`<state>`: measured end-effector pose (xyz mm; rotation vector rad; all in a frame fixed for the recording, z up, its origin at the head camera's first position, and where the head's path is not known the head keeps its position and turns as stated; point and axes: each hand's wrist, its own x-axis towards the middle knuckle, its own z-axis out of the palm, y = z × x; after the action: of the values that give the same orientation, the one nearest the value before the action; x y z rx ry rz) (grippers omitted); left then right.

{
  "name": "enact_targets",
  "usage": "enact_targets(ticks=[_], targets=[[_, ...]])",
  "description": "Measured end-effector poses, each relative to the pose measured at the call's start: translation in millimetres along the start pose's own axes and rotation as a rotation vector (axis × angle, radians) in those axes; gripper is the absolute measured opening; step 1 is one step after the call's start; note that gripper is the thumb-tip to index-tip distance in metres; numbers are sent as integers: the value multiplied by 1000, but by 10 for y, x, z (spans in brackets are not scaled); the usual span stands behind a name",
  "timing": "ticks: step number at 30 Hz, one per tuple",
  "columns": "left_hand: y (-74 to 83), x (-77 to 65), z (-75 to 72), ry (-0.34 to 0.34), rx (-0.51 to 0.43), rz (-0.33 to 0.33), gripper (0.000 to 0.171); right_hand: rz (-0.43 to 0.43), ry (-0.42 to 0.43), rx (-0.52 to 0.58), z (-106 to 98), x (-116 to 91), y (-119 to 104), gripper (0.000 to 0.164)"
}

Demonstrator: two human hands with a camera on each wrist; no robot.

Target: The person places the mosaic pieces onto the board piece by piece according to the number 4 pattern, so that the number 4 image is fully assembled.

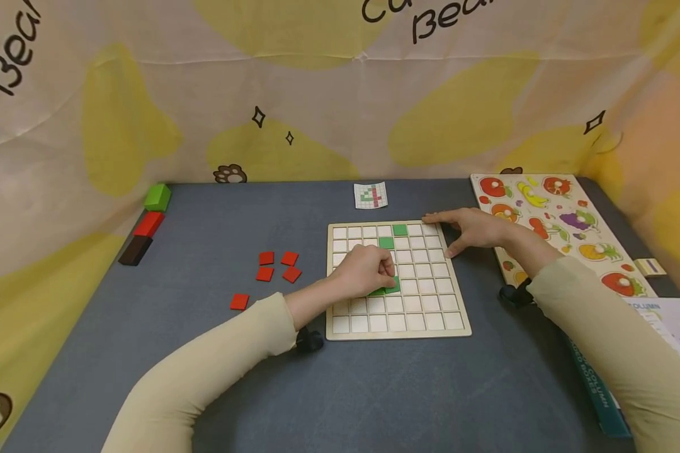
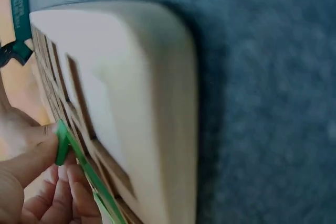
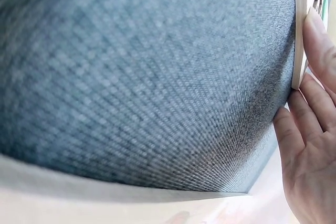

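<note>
A pale wooden grid board [image 1: 425, 308] lies on the table. My left hand [image 1: 361, 272] is over its middle. In the left wrist view, its thumb and fingers pinch a small green square tile [image 2: 62, 142], tilted just above the grid. Green tiles [image 1: 400, 230] lie in the grid's upper rows, and more green [image 1: 393, 286] shows by the left fingertips, partly hidden by the hand. My right hand [image 1: 476, 228] touches the board's far right corner, fingers extended along the top edge and thumb at the right side.
Several loose red tiles [image 1: 265, 274] lie left of the board. A small pattern card [image 1: 370, 195] is behind it. Green, red and black blocks [image 1: 149, 223] line the table's left edge. A fruit puzzle board [image 1: 566, 229] and a box [image 1: 600, 390] occupy the right.
</note>
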<state>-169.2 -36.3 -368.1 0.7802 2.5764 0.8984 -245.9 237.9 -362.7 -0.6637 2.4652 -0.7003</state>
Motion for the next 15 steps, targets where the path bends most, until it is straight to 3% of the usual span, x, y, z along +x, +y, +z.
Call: enact_targets(ticks=[10,15], targets=[[30,1,48,7,165,61,12,0,8,4,-1,0,4,80],[-5,-9,-43,-3,195,113,9,8,6,-1,6,1,6,80]])
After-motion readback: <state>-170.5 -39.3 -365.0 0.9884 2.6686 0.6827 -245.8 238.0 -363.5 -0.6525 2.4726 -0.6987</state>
